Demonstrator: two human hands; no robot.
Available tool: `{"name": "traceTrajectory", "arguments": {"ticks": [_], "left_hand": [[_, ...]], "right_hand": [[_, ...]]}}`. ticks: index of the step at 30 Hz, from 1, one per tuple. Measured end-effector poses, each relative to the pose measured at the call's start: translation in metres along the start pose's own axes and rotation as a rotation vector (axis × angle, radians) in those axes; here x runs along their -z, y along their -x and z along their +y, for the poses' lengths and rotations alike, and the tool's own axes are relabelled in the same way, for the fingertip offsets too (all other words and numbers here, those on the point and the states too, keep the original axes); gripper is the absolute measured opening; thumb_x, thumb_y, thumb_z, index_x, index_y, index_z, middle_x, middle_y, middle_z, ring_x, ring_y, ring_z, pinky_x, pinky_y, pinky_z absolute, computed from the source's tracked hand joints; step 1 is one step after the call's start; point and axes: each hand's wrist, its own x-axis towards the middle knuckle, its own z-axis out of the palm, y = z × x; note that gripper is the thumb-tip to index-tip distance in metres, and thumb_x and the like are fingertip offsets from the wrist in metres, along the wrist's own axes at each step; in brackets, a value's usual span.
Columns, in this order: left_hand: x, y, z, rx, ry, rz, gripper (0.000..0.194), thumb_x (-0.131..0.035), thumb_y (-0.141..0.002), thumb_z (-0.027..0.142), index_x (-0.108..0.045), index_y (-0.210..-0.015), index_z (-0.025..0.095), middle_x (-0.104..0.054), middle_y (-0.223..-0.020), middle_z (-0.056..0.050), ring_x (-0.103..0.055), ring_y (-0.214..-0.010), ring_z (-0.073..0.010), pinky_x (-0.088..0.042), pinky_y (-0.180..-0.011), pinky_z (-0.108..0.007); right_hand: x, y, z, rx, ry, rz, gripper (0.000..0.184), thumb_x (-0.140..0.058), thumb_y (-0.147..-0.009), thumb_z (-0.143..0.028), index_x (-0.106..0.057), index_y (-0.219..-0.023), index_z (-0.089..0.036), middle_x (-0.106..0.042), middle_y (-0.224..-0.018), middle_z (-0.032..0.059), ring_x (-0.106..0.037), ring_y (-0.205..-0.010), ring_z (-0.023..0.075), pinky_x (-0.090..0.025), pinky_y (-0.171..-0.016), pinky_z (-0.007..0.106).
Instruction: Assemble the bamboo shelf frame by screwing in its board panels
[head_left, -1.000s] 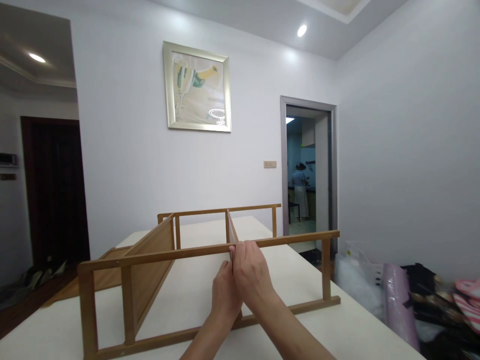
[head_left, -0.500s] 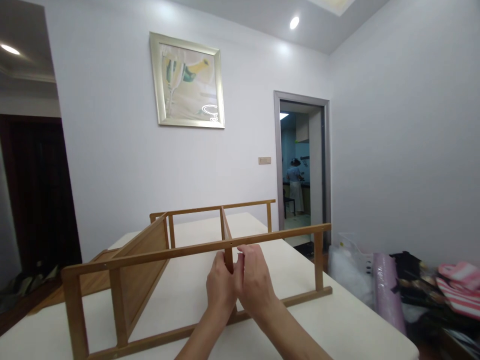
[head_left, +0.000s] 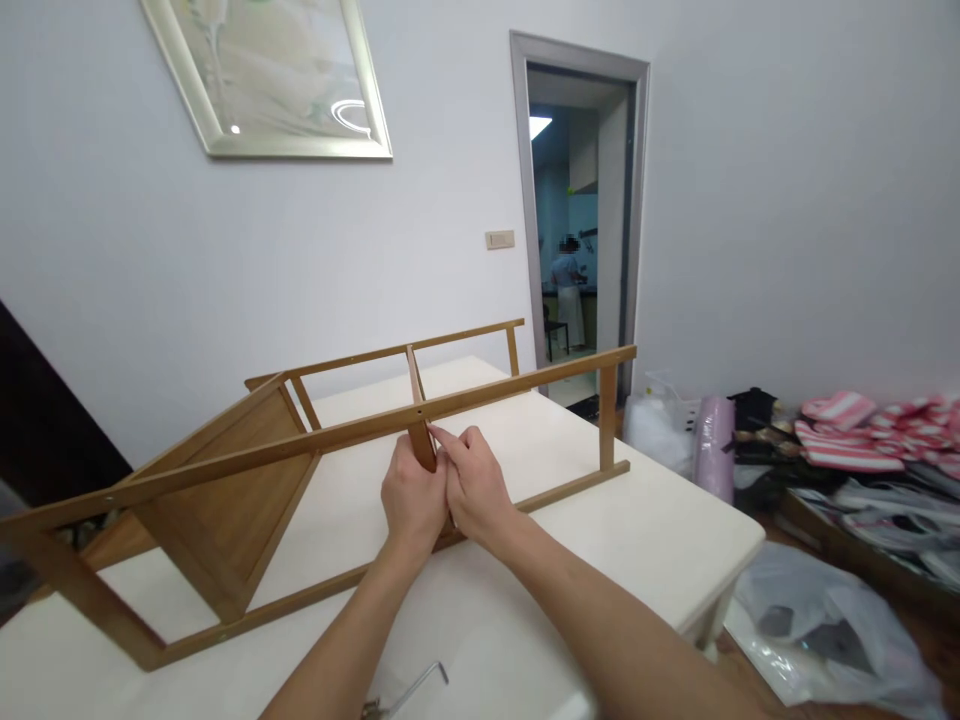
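A brown wooden shelf frame [head_left: 517, 382] lies on its side on a white table [head_left: 675, 530], with a wooden shelf panel [head_left: 247, 490] fitted slantwise at its left part. My left hand [head_left: 412, 495] is closed around the middle crosspiece [head_left: 421, 445], just below the upper rail. Close against it, my right hand [head_left: 480, 485] is closed on the same crosspiece from the right. Its index finger reaches up near the joint with the rail. The palms hide the crosspiece's lower part. A bent hex key [head_left: 421, 688] lies on the table near my left forearm.
Beyond the table stands a doorway [head_left: 517, 130], where a person [head_left: 570, 300] is seen from behind. Right of the table are a purple roll [head_left: 714, 445], pink striped cloth [head_left: 847, 450] and a clear plastic bag [head_left: 832, 630] on the floor. A framed picture [head_left: 300, 148] hangs on the wall.
My view has tipped down and turned right, bringing the hex key and plastic bag into sight. Both hands stay at the middle crosspiece; the right index finger now points toward the joint.
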Motion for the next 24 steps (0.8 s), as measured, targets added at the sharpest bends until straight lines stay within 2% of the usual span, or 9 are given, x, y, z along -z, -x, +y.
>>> {"name": "traceTrajectory", "arguments": {"ticks": [8, 14, 19, 24], "left_hand": [[-0.008, -0.001, -0.011, -0.118, 0.085, 0.04, 0.012, -0.055, -0.085, 0.031, -0.052, -0.092, 0.022, -0.061, -0.078, -0.001, -0.059, -0.069, -0.0198, -0.042, -0.06, -0.029], [-0.003, -0.001, -0.005, -0.129, 0.135, 0.024, 0.01, -0.055, -0.086, 0.03, -0.05, -0.088, 0.022, -0.059, -0.076, 0.0, -0.058, -0.067, -0.0187, -0.042, -0.059, -0.029], [0.001, 0.0, 0.001, -0.095, 0.155, -0.001, 0.006, -0.053, -0.085, 0.028, -0.051, -0.087, 0.022, -0.059, -0.076, -0.001, -0.057, -0.066, -0.0188, -0.042, -0.059, -0.029], [-0.004, 0.0, 0.001, -0.055, 0.177, 0.016, 0.012, -0.056, -0.084, 0.03, -0.054, -0.092, 0.021, -0.062, -0.081, -0.003, -0.061, -0.072, -0.0218, -0.046, -0.065, -0.032]], "right_hand": [[0.002, 0.002, -0.002, 0.033, 0.039, -0.024, 0.046, -0.036, -0.097, -0.017, -0.051, -0.14, -0.024, -0.041, -0.083, 0.0021, -0.047, -0.073, 0.0173, -0.047, -0.065, 0.029], [0.0, 0.001, -0.007, 0.109, 0.052, 0.029, 0.047, -0.034, -0.095, -0.015, -0.048, -0.14, -0.02, -0.044, -0.082, 0.0029, -0.049, -0.071, 0.0179, -0.048, -0.061, 0.029], [-0.001, 0.0, -0.012, 0.15, -0.01, 0.152, 0.044, -0.033, -0.095, -0.013, -0.049, -0.135, -0.016, -0.054, -0.09, 0.0075, -0.054, -0.077, 0.0194, -0.051, -0.066, 0.033], [0.003, -0.005, -0.014, 0.06, -0.122, 0.245, 0.036, -0.035, -0.096, -0.017, -0.05, -0.129, -0.017, -0.06, -0.098, 0.0081, -0.058, -0.084, 0.0188, -0.051, -0.073, 0.034]]}}
